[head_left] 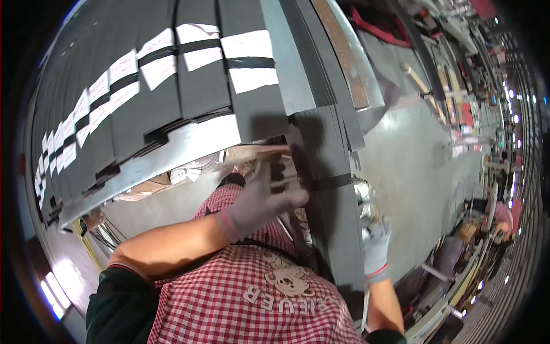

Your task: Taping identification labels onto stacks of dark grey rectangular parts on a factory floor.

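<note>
A long stack of dark grey flat strips (335, 229) runs away from me, with a black band (333, 182) across it. My left hand (264, 199), in a grey glove, is raised just left of this stack. Its fingers are apart and a little bent, with nothing seen in them. On the stack's other side is my right hand (376, 249), also gloved, close against the strips. Its fingers are partly hidden and blurred, so their grip does not show. Shiny crumpled material (363, 192) lies beyond that hand, along the stack's right side.
Several dark grey bundles (200, 86) with white paper labels (252, 60) under black bands lie side by side at left on a metal surface (195, 146). A brown bar (344, 51) lies at the far end. Right of the stack is grey floor (424, 160); a person (503, 221) is far right.
</note>
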Available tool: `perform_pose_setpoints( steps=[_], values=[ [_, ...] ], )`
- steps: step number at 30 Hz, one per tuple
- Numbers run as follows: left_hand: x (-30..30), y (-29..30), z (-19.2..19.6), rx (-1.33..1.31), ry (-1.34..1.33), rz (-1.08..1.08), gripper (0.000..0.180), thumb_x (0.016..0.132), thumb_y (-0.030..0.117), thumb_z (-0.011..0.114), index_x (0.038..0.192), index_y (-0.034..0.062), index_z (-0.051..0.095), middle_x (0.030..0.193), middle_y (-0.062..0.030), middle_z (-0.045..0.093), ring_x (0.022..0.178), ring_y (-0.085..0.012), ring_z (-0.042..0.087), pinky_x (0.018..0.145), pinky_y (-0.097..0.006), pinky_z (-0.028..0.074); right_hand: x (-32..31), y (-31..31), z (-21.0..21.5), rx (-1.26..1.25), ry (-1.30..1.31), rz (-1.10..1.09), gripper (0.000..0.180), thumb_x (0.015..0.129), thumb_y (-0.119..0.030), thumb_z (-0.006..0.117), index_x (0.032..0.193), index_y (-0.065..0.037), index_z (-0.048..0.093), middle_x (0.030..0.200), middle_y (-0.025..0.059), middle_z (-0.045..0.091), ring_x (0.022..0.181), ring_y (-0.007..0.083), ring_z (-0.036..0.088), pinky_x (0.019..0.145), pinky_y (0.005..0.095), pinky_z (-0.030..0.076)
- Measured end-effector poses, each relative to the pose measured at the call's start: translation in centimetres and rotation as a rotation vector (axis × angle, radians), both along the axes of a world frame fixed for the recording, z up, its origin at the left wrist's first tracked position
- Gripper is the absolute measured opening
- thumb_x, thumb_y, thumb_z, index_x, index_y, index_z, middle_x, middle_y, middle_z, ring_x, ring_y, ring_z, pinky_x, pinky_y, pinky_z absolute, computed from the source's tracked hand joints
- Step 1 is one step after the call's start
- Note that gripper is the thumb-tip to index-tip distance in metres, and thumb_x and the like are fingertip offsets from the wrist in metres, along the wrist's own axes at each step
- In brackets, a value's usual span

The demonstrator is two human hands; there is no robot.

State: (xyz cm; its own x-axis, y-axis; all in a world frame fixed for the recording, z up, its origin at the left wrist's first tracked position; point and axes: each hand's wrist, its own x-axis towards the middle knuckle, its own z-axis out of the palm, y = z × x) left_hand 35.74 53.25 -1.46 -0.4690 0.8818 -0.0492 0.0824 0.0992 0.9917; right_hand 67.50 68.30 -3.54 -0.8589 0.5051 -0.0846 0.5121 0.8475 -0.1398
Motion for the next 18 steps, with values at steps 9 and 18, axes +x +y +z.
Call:
perform_pose_setpoints(
  steps=[9, 18],
  values=[
    [5.8, 0.4, 0.0, 0.039, -0.491, 0.063, 0.091, 0.080, 0.027, 0.078, 0.140, -0.0077, 0.020, 0.131, -0.0182, 0.051, 0.119, -0.0253, 0.053, 0.105, -0.038, 0.040, 9.6, -6.7, 1.0, -0.077, 0.145, -0.001, 0.039, 0.073, -0.029, 0.070, 0.106, -0.009, 0.065, 0.104, 0.0056, 0.062, 0.097, 0.0270, 0.060, 0.097, 0.0460, 0.043],
    [-12.1, -7.6, 15.6, 0.589, -0.774, 0.334, 0.041, 0.097, 0.032, 0.056, 0.128, 0.0040, 0.052, 0.125, -0.0089, 0.057, 0.119, -0.0196, 0.050, 0.103, -0.034, 0.039, 24.3, -18.2, 6.7, -1.296, -0.038, -0.734, 0.085, 0.070, -0.017, 0.081, 0.141, 0.002, 0.038, 0.118, 0.0141, 0.059, 0.102, 0.0267, 0.058, 0.085, 0.0390, 0.049]
  ],
)
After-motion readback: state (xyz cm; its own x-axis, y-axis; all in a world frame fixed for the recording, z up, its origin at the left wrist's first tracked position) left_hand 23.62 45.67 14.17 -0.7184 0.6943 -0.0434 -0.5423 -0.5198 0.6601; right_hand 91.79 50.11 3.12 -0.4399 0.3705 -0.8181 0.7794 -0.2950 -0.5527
